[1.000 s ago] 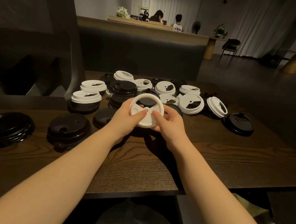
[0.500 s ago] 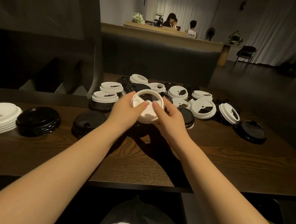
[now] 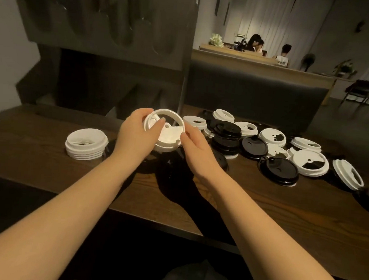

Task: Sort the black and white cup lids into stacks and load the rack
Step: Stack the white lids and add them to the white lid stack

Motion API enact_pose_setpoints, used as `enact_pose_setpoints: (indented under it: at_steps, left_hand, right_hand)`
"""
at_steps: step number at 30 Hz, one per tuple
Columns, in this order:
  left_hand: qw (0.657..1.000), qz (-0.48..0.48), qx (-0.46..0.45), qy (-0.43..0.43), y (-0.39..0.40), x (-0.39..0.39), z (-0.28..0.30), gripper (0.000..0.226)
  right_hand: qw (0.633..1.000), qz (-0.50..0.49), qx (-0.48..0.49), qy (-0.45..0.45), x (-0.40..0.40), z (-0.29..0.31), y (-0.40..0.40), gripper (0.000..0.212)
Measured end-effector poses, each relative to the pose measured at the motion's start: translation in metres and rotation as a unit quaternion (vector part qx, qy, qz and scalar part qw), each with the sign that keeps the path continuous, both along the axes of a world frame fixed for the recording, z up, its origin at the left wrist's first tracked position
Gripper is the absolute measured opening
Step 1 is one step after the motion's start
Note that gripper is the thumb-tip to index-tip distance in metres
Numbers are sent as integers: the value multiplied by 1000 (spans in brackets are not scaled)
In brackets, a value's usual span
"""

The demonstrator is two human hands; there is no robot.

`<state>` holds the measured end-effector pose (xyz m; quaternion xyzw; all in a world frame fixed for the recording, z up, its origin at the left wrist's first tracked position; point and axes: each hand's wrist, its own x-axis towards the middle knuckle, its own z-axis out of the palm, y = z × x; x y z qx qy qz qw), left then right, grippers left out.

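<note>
Tilted white lid (image 3: 165, 132) above table, loose lids (image 3: 266, 145) right

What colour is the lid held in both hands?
White. The lid shows plainly in the head view, between the left hand and right hand.

lid stack (image 3: 86, 144) left on table (image 3: 46, 169), loose lids (image 3: 266, 145) right, rack (image 3: 107, 47) behind

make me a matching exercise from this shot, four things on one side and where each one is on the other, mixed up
Things
1. white lid stack
2. held white lid
3. black lid stack
4. tilted white lid

Places
A. far right of the table, leaning on its edge
B. between the left hand and right hand, off the table
C. on the table left of both hands
D. amid the loose lids, just right of the hands

Pairs: 1-C, 2-B, 3-D, 4-A
</note>
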<state>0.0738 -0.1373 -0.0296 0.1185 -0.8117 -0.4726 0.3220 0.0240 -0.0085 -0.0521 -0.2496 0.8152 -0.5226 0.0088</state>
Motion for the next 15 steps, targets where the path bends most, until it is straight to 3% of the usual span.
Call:
enact_pose_setpoints:
  at_steps: [6,15]
  left_hand:
    - [995,65,-72,-16,-61,17,0,33]
    - [992,107,6,-70,-134,32,-10,32]
  right_hand:
    - [995,55,78,5,13,3,-57,53]
    - [982,119,143,-21,24,8,-124,56]
